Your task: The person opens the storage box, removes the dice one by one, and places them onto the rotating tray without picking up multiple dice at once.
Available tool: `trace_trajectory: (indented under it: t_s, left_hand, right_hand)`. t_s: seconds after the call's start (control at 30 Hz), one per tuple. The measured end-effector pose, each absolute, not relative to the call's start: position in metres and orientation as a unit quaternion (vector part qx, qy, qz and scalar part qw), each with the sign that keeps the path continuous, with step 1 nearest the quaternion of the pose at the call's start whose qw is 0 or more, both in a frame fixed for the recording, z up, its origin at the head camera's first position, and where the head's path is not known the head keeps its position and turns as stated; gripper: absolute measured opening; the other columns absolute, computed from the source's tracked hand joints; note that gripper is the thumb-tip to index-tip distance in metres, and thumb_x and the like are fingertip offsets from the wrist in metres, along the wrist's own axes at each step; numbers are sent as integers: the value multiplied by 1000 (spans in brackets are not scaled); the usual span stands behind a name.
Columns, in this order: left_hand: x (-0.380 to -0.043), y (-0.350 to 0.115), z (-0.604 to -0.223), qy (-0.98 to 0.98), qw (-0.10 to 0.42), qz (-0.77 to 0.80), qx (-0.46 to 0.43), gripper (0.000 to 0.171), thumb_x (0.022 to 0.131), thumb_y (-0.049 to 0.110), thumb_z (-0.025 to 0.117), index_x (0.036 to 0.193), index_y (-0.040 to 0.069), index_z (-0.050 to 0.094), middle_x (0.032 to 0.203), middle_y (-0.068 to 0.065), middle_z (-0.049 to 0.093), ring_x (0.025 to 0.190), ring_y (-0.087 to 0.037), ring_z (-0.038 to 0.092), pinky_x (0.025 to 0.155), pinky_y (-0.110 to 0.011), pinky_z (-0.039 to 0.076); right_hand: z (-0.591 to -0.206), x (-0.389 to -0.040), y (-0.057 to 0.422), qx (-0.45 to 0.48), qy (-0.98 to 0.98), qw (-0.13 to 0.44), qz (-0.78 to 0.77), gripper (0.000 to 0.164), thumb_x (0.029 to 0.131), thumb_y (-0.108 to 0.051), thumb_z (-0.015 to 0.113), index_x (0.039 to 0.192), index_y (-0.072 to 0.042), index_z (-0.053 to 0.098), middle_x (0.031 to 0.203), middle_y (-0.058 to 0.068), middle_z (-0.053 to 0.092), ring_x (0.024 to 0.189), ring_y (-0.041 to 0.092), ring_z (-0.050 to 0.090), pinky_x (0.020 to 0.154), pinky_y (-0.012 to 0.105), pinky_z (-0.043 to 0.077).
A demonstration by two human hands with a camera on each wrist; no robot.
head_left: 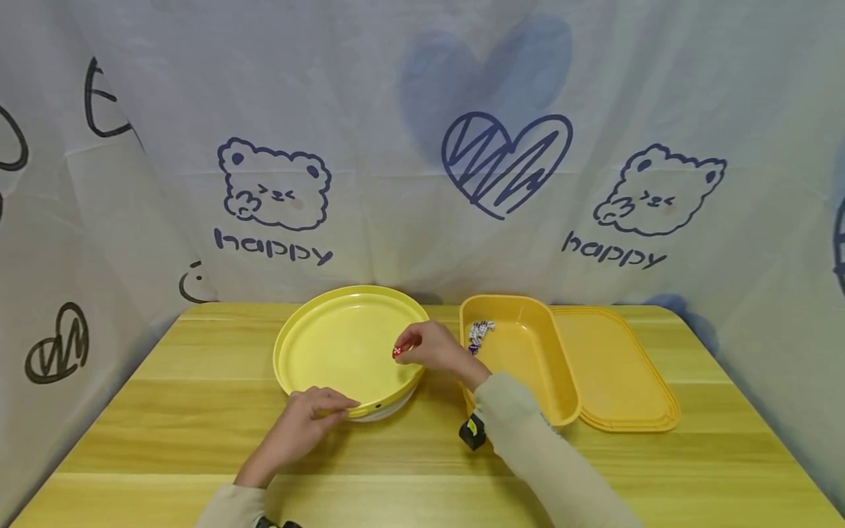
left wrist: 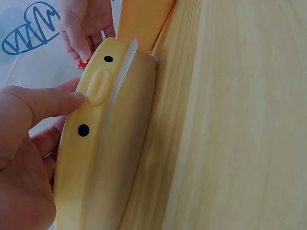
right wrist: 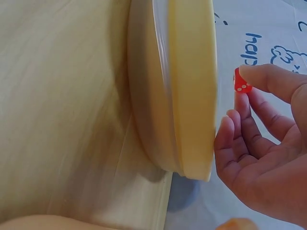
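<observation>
My right hand (head_left: 432, 346) pinches a red die (right wrist: 242, 81) with white pips between thumb and fingertip. It holds the die over the right side of a round yellow tray (head_left: 343, 345), whose wide top surface has a raised rim. On the tray's front side are two black dots and a beak-like bump (left wrist: 99, 87), like a duck's face. At that front edge, my left hand (head_left: 305, 424) grips the rim, thumb against the outer side by the bump and fingers over the top. A pale base (left wrist: 132, 124) shows under the yellow rim.
Right of the tray stands an orange-yellow rectangular box (head_left: 521, 352), with several white and purple dice (head_left: 480, 334) in its far left corner. Its flat lid (head_left: 614, 367) lies beside it on the wooden table (head_left: 409, 477). A printed curtain (head_left: 370, 183) hangs behind.
</observation>
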State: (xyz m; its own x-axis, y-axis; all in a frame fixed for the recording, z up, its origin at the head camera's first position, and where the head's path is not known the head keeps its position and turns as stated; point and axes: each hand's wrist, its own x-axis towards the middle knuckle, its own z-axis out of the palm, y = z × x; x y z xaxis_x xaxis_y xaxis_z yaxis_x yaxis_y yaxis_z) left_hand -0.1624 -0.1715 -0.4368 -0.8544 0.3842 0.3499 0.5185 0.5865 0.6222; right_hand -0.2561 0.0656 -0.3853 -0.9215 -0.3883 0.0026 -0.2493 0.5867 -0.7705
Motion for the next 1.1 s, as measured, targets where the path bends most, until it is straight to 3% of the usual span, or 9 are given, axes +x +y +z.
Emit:
trace_trajectory:
  t_s: [0.33, 0.73, 1.1]
  left_hand:
    - [-164, -169, -438, -886, 89, -378, -253, 18, 85, 4, 70, 100, 14, 76, 95, 8, 71, 90, -12, 59, 80, -39, 31]
    - [-160, -170, -442, -886, 91, -383, -246, 19, 85, 5, 71, 99, 15, 76, 96, 9, 70, 91, -11, 60, 85, -43, 32]
    - [-161, -169, -437, -885, 89, -384, -247, 19, 84, 5, 72, 100, 15, 76, 96, 8, 70, 90, -13, 59, 83, -42, 30]
  right_hand:
    - [-390, -259, 68, -182, 887, 74, -418, 16, 80, -7, 78, 93, -2, 71, 81, 1, 64, 74, 12, 55, 65, 21, 44]
    - [-390, -259, 70, -187, 879, 82, -431, 28, 81, -5, 77, 106, 3, 68, 89, 5, 65, 83, 15, 57, 70, 22, 46]
    - [-340, -275, 100, -141, 853, 25, -501, 29, 89, -8, 70, 116, 0, 65, 106, 11, 65, 98, 24, 58, 84, 31, 48]
